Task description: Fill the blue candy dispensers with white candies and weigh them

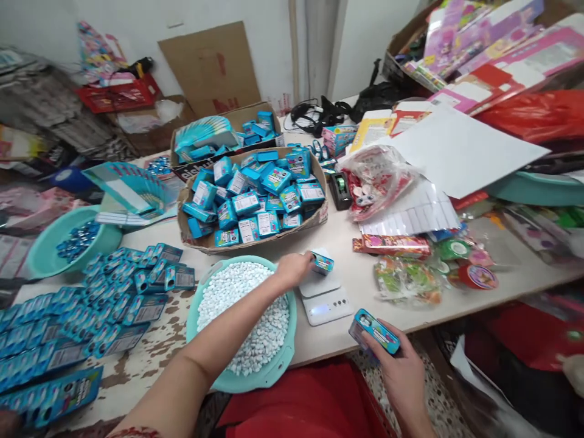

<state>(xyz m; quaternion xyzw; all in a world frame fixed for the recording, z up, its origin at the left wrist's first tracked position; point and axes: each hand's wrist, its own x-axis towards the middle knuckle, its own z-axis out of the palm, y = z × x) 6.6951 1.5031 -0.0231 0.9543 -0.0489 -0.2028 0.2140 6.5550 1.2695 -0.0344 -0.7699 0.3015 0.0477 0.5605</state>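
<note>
My left hand (295, 271) reaches across a turquoise basin (286, 340) full of small white pellets. Its fingers are closed on the end of a small blue box (322, 262), over the plate of a white digital scale (325, 307). Whether this box touches the plate I cannot tell. Near the table's front edge, my right hand (406, 371) grips another blue box (376, 331), tilted, with a round opening or window at one end. A cardboard carton (255, 243) heaped with similar blue boxes stands behind the basin.
Rows of blue boxes (109, 304) cover the table's left side, near a turquoise bowl (39, 243) of shiny blue pieces. A second carton (177, 161) stands behind. Right of the scale lie a tape dispenser (340, 191), plastic-wrapped packets (404, 280) and a white sheet (465, 146).
</note>
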